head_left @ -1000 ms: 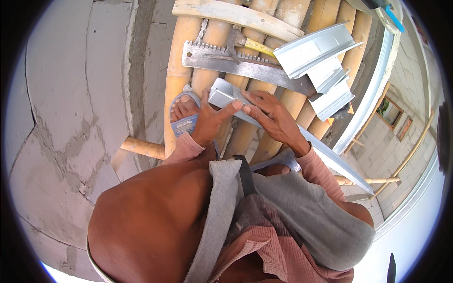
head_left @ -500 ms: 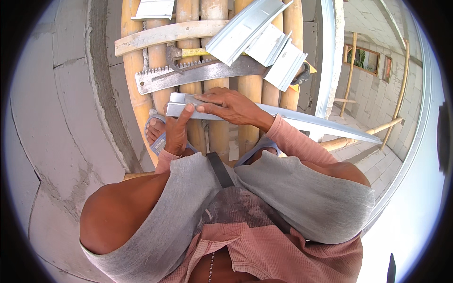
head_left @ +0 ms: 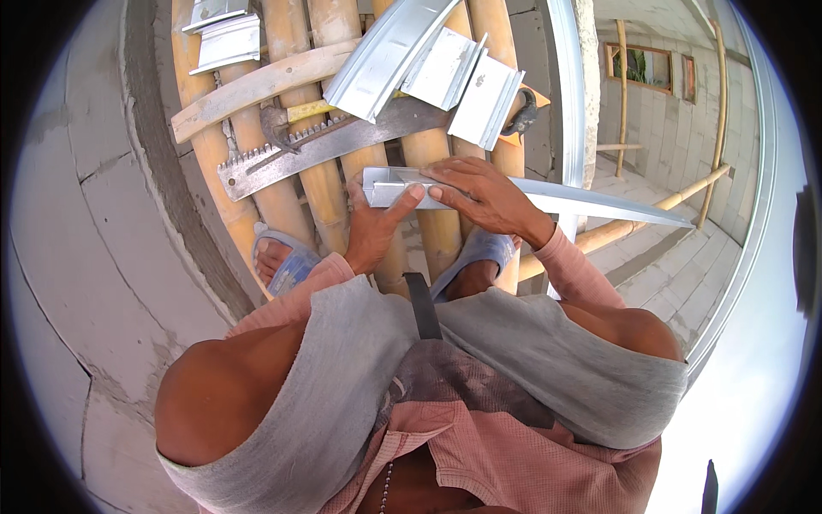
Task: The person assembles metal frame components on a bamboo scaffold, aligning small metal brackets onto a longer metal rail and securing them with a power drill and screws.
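Over the bamboo platform (head_left: 438,238): a long metal channel (head_left: 591,202) is held crosswise before your knees, its far end reaching out to your right beyond the poles.
Left hand (head_left: 373,230): closed on the channel's left end, thumb along the upper side, the other fingers partly hidden.
Right hand (head_left: 490,202): gripping the channel just beside your left thumb, fingers laid over the top.
Saw (head_left: 364,135): flat on the poles beyond the channel and apart from it, its large teeth facing away from you.
Claw hammer (head_left: 305,112): yellow-handled, its head resting at the saw's toothed edge.
Cut metal pieces (head_left: 488,101): three grouped over the saw's right part; more at far left.
Wooden strip (head_left: 265,86): pale, across the poles beyond the hammer.
Sandals (head_left: 294,264): blue, on your feet, nearer you than the channel.
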